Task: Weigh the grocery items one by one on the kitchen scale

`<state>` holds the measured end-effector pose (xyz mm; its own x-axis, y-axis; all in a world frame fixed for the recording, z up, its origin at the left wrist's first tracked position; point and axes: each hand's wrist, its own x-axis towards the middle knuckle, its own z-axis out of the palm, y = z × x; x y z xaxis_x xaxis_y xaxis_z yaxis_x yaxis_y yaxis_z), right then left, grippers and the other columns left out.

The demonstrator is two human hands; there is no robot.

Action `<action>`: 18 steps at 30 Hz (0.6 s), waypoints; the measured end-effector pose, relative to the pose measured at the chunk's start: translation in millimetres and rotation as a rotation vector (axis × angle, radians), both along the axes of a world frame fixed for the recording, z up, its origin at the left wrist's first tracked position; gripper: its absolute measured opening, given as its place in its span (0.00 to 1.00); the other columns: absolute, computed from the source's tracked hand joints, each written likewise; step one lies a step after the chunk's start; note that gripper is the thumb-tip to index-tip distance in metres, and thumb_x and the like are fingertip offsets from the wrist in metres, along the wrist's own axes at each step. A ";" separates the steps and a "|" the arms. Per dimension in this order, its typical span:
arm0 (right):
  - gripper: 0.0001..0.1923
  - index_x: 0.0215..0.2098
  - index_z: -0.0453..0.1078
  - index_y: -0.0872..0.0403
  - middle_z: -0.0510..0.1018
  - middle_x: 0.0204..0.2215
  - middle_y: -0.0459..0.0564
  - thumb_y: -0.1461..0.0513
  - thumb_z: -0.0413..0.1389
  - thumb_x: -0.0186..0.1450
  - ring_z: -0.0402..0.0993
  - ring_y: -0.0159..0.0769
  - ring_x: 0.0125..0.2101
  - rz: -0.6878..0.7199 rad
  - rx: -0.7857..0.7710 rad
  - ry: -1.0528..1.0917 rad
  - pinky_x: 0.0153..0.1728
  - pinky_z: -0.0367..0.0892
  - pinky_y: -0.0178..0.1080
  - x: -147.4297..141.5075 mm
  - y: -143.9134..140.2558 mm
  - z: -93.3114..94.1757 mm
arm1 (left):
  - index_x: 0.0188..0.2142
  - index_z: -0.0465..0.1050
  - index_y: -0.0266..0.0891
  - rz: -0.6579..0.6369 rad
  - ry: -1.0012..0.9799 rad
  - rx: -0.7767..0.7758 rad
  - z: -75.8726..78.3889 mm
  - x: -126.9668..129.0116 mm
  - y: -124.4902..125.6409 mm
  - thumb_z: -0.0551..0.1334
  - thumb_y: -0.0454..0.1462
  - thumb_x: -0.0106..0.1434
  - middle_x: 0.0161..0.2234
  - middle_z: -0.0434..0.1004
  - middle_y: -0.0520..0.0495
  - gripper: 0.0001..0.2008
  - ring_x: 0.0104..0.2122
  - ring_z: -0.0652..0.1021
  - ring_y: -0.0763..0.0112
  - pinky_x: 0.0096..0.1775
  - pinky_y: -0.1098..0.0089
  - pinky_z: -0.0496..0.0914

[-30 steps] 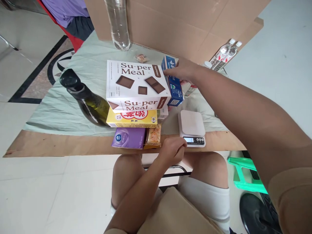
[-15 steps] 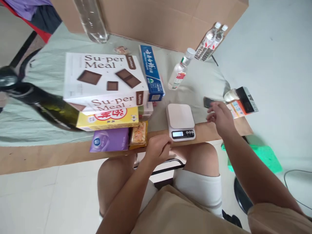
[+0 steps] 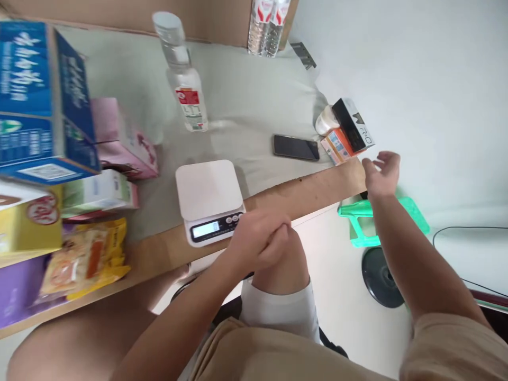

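Note:
At the right end of the table, my right hand (image 3: 383, 172) is raised with its fingers apart and nothing in them. It is nearest a small black box (image 3: 353, 125) that leans by an orange-and-white box (image 3: 337, 144) and a white rounded item (image 3: 326, 120). My left hand (image 3: 262, 238) is curled into a loose fist, with no object showing in it. It hovers at the table's front edge, by the lower right corner of a white digital kitchen scale (image 3: 210, 190). The scale's display is lit and its platform bears nothing. A dark smartphone (image 3: 296, 147) lies flat between the scale and the boxes.
On the left stand a blue toothpaste box (image 3: 27, 106), a pink box (image 3: 123, 140), a yellow box (image 3: 27, 225) and a snack packet (image 3: 89, 259). A clear bottle (image 3: 190, 98) stands behind the scale. Two water bottles (image 3: 264, 29) are farther back. A green plastic item (image 3: 361, 219) is below, right.
My view has swung to the right and closer. My right hand has moved from beside the smartphone rightward to near the black box, its fingers spreading. My left hand stays curled beside the scale.

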<state>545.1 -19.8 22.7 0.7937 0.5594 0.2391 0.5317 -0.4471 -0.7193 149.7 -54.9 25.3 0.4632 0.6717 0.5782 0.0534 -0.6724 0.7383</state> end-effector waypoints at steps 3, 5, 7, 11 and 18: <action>0.36 0.59 0.64 0.53 0.70 0.66 0.65 0.70 0.68 0.55 0.73 0.40 0.59 0.015 -0.013 -0.062 0.63 0.69 0.47 29.3 47.4 3.4 | 0.33 0.74 0.40 -0.087 0.050 -0.009 3.5 52.7 10.1 0.54 0.31 0.70 0.27 0.81 0.51 0.12 0.26 0.78 0.72 0.31 0.69 0.67; 0.43 0.64 0.66 0.54 0.72 0.66 0.64 0.72 0.71 0.52 0.74 0.37 0.55 0.048 -0.042 -0.076 0.61 0.69 0.46 41.7 70.1 4.2 | 0.32 0.73 0.41 -0.138 0.112 -0.034 4.8 80.4 16.8 0.55 0.32 0.70 0.27 0.80 0.51 0.12 0.28 0.77 0.71 0.32 0.68 0.66; 0.44 0.64 0.71 0.56 0.79 0.60 0.61 0.72 0.73 0.50 0.75 0.32 0.45 0.082 -0.079 -0.080 0.56 0.70 0.45 49.5 83.6 3.2 | 0.30 0.71 0.41 -0.178 0.163 -0.086 5.5 102.2 22.7 0.56 0.33 0.72 0.27 0.78 0.52 0.12 0.27 0.74 0.72 0.32 0.68 0.64; 0.33 0.59 0.79 0.64 0.85 0.45 0.55 0.68 0.72 0.54 0.70 0.26 0.34 0.105 -0.079 -0.106 0.50 0.70 0.45 53.8 83.1 3.0 | 0.28 0.67 0.41 -0.205 0.131 -0.195 5.3 125.0 29.1 0.57 0.35 0.72 0.25 0.73 0.54 0.14 0.26 0.70 0.74 0.33 0.68 0.63; 0.26 0.57 0.82 0.61 0.88 0.47 0.60 0.67 0.70 0.59 0.82 0.36 0.39 0.207 0.218 -0.107 0.49 0.77 0.45 -43.9 6.1 6.0 | 0.53 0.76 0.38 -0.021 0.046 -0.298 5.3 98.7 23.1 0.59 0.43 0.74 0.55 0.84 0.39 0.14 0.54 0.83 0.59 0.56 0.60 0.79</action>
<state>501.1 -13.6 28.7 0.6327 0.6324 0.4469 0.6727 -0.1631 -0.7217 248.4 -31.8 30.6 0.4997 0.7987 0.3352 0.0795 -0.4276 0.9005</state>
